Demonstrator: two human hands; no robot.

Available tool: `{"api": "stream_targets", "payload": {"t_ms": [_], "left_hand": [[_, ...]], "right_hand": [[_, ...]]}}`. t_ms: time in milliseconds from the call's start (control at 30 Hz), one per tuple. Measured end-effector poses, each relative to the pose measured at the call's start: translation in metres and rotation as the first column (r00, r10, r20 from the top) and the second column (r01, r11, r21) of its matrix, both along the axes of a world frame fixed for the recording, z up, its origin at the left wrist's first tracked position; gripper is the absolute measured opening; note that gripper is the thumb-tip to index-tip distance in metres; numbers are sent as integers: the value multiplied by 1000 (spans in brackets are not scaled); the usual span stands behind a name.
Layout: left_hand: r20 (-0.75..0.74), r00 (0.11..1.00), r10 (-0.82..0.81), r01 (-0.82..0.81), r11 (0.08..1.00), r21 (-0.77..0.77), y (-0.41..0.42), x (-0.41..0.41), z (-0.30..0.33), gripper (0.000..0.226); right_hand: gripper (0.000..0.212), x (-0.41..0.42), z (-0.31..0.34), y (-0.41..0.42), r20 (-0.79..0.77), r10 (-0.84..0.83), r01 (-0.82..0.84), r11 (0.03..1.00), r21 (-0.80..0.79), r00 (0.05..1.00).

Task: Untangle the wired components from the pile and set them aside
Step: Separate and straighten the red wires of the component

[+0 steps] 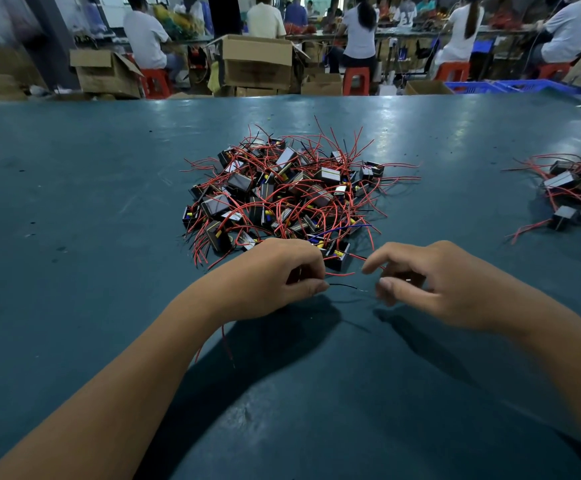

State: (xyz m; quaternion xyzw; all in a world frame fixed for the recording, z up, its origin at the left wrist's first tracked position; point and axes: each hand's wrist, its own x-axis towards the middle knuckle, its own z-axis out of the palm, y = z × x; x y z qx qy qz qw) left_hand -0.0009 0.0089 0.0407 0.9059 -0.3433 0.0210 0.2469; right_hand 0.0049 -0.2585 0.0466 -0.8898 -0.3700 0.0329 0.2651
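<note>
A thin black wire [342, 286] runs left to right just above the teal tabletop [74, 237], near the tangled pile of red-wired black box components [282, 188], its left end pinched in the left hand's grip [268, 275], its free end just beside the right hand [420, 282], whose curled fingers hold nothing I can make out.

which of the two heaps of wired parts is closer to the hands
The big central pile: its near edge almost touches the left hand and right hand. The smaller heap lies far off at the table's right edge.
</note>
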Motion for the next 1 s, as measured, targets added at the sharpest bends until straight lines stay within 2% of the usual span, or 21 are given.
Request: {"api": "stream_targets", "payload": {"t_ms": [67, 167, 300, 500, 633, 1000], "left_hand": [[-23, 1000, -8, 8, 1000, -15, 0, 0, -1, 19], [4, 1000, 24, -23, 997, -68, -3, 0, -5, 24], [49, 992, 120, -112, 984, -141, -6, 2, -10, 11], [68, 975, 210, -204, 975, -86, -7, 5, -12, 18], [25, 983, 184, -184, 983, -9, -4, 5, -11, 19], [17, 991, 133, -132, 991, -18, -2, 6, -8, 8]], "right_hand": [[19, 0, -1, 0, 13, -21, 21, 999, -33, 1000], [22, 1, -4, 1, 40, -57, 60, 996, -65, 998], [34, 2, -7, 5, 41, -97, 100, 991, -85, 994], [34, 1, -6, 7, 14, -116, 117, 989, -90, 993], [33, 2, -6, 6, 17, -114, 115, 988, -103, 993], [21, 4, -12, 8, 44, -164, 165, 986, -11, 985]]}}
